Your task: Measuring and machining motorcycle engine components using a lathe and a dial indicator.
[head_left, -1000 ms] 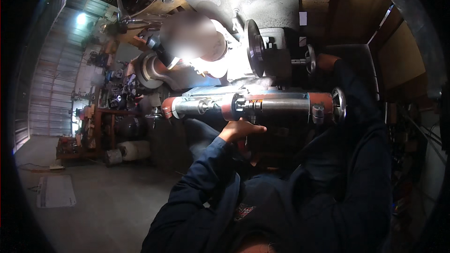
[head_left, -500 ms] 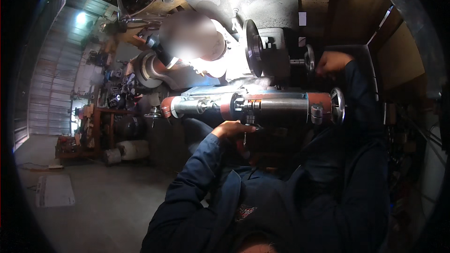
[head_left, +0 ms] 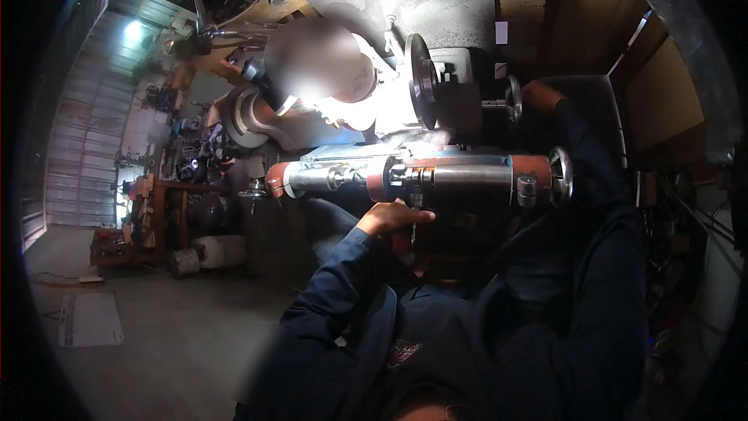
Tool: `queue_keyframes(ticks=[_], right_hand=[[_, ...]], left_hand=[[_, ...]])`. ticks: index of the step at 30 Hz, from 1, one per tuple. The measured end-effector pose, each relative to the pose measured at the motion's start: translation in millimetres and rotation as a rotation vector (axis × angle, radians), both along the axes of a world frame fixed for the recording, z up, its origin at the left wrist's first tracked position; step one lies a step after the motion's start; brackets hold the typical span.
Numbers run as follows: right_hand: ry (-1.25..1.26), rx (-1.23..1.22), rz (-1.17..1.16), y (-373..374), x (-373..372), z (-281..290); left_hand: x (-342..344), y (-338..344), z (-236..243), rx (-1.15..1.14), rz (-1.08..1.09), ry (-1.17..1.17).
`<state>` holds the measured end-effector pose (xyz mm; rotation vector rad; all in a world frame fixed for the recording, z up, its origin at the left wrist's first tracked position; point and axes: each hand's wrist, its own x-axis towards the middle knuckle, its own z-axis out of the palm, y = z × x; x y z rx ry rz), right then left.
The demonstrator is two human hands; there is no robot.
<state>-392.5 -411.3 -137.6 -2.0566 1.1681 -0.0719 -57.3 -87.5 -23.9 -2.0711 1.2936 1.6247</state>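
Note:
A horizontal machine assembly with a steel cylinder (head_left: 471,175), red end block (head_left: 531,168), red middle collar (head_left: 376,177) and lower handwheel (head_left: 561,176) lies across the middle. My left hand (head_left: 389,218) is curled just beneath the middle collar, at a fitting; what its fingers hold is hidden. My right hand (head_left: 543,96) grips the rim of an upper steel handwheel (head_left: 513,99). Left of that wheel, a large dark disc (head_left: 421,82) stands upright on the machine, beside a brightly lit, partly blurred area.
Upper left, a jointed lamp arm (head_left: 204,15) reaches over the machine. Cluttered wooden shelving (head_left: 164,210), a pale cylinder (head_left: 214,252) and a flat white panel (head_left: 89,320) on the floor are to the left. Wooden boards (head_left: 662,90) line the upper right.
My right hand moved down and outward around the upper wheel, its back showing, then returned up to the rim. My left hand shifted slightly beneath the collar.

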Motion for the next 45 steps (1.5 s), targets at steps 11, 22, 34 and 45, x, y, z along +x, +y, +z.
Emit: queue_keyframes(ticks=[11, 22, 34, 45], right_hand=[[0.001, -0.218, -0.009, 8, 8, 24], [0.066, 0.344, 0.095, 50, -8, 127], [-0.067, -0.099, -0.127, 13, 12, 46], [0.342, 0.389, 0.257, 15, 9, 12]], left_hand=[[12, 0, -31, 0.008, -0.069, -0.092], [16, 2, 1, 0.112, 0.290, 0.210], [12, 6, -1, 0.123, 0.366, 0.264], [6, 0, -15, 0.026, 0.125, 0.107]])
